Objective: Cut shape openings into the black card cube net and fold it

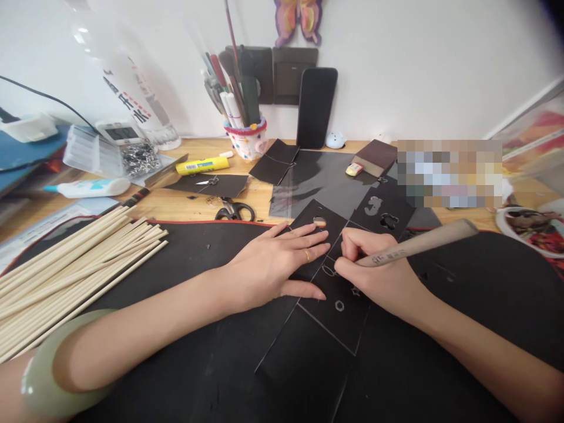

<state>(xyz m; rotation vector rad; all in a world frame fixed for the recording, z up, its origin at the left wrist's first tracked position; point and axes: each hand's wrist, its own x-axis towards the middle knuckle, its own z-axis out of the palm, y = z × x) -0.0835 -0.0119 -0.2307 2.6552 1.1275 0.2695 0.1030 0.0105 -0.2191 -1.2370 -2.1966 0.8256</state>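
My left hand (273, 264) lies flat with fingers spread on a black card sheet (335, 317), pressing it down on the black mat (185, 258). A ring sits on one finger and a pale green bangle (48, 364) circles that wrist. My right hand (379, 270) is closed round a thick beige-handled tool (418, 244), its tip on the card near a small oval outline. Several small shapes are drawn or cut in the card. Another black card with cut-out shapes (383, 211) lies just beyond.
A bundle of wooden sticks (66, 270) lies at left. Scissors (233, 210), a yellow glue stick (202, 165), a white glue bottle (88, 188), a pen cup (247, 138), a phone (316, 106) propped on the wall and more black card pieces (275, 161) sit behind.
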